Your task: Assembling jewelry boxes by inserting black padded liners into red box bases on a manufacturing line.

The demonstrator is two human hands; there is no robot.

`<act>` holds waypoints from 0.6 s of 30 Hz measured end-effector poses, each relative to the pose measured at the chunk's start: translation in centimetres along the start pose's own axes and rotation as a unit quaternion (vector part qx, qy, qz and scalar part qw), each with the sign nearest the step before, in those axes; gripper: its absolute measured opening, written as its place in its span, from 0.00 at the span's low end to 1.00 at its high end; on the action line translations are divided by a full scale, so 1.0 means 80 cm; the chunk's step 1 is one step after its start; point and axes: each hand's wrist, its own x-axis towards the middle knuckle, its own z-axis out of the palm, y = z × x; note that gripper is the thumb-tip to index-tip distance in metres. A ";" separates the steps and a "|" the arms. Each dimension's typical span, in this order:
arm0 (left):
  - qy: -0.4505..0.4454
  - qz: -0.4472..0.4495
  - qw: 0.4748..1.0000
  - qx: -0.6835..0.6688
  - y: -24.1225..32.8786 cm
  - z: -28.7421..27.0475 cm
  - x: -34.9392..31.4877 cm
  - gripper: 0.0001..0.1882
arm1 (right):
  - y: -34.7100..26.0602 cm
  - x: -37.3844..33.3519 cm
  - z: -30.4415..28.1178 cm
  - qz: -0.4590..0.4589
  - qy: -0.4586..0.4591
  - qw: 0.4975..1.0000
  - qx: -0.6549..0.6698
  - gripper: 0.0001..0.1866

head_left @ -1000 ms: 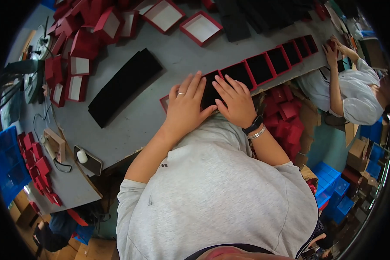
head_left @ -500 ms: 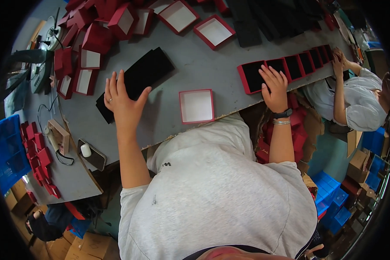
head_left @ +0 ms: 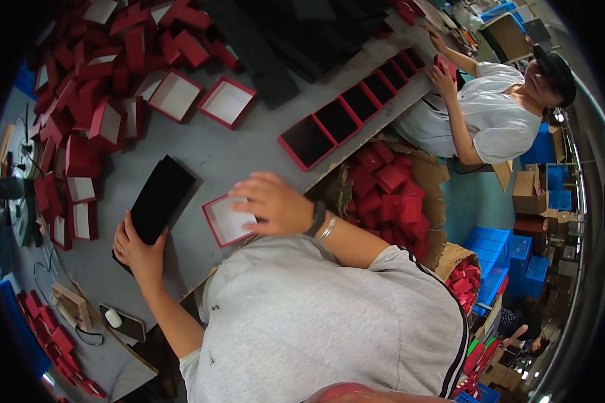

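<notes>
My left hand (head_left: 139,250) grips the near end of a stack of flat black sheets (head_left: 161,195), thumb along one side and fingers along the other. Over the right part of an open red box with a white inside (head_left: 216,225) hovers my right hand (head_left: 272,205), slightly blurred. Its fingers are apart with nothing in them; whether they touch the box I cannot tell. Beyond it, a row of red boxes with black insides (head_left: 339,121) runs along the table edge to the far right.
Many red boxes (head_left: 81,158) are heaped at the left and back. Dark strips (head_left: 275,87) lie at the far side. A carton of red boxes (head_left: 390,191) stands below the table edge. A co-worker (head_left: 477,111) sits at the right. A phone (head_left: 131,324) lies near left.
My right hand has left the row of black-lined boxes and come left to the white-lined box. My left hand has closed about the near end of the black stack. The view has turned rightward.
</notes>
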 end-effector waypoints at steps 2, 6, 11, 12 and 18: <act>0.010 0.013 1.000 -0.011 -0.001 0.000 -0.004 0.49 | -0.034 0.014 0.020 -0.024 -0.039 0.999 0.001 0.29; 0.028 0.030 0.998 -0.050 -0.011 0.007 -0.013 0.45 | -0.037 0.020 0.044 -0.032 -0.101 0.993 -0.048 0.34; 0.027 0.047 0.993 -0.105 -0.025 0.017 -0.017 0.42 | -0.020 0.023 0.031 -0.046 -0.077 0.996 -0.029 0.32; 0.029 0.055 0.990 -0.123 -0.028 0.020 -0.018 0.42 | -0.019 0.023 0.028 -0.030 -0.069 0.997 0.003 0.32; 0.016 0.082 0.984 -0.159 -0.020 0.007 -0.021 0.47 | -0.031 0.049 0.005 0.070 -0.013 0.983 0.168 0.32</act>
